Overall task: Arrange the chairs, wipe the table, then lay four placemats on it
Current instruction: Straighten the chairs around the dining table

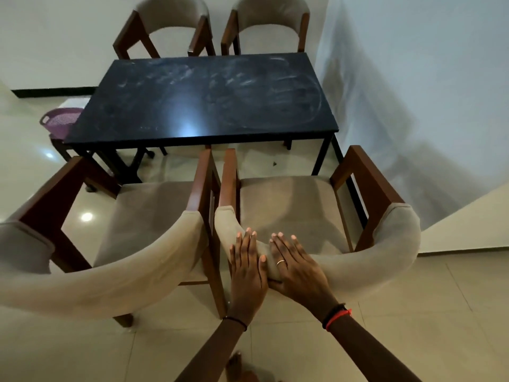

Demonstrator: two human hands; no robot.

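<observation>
Fingers (249, 238) of both hands lie straight and close together, flat on the padded backrest of the near right chair (371, 260). Left hand (248, 274) sits just beside right hand (298, 268), near the backrest's left end; nothing is gripped. Ring (281, 262) on one right finger.

Near left chair (143, 213) stands just beside it, armrests almost touching. Both face the table (192, 106), seats short of its near edge. Two far chairs (170, 17) (271, 15) stand at the far edge.

Table top: black, glossy, pale smears and swirl marks across it, one light glare near the near edge.

Room: cream tiled floor (413, 312), glossy with reflections. White wall (427, 64) close on the right. Purple basket (59, 121) left of the table.
</observation>
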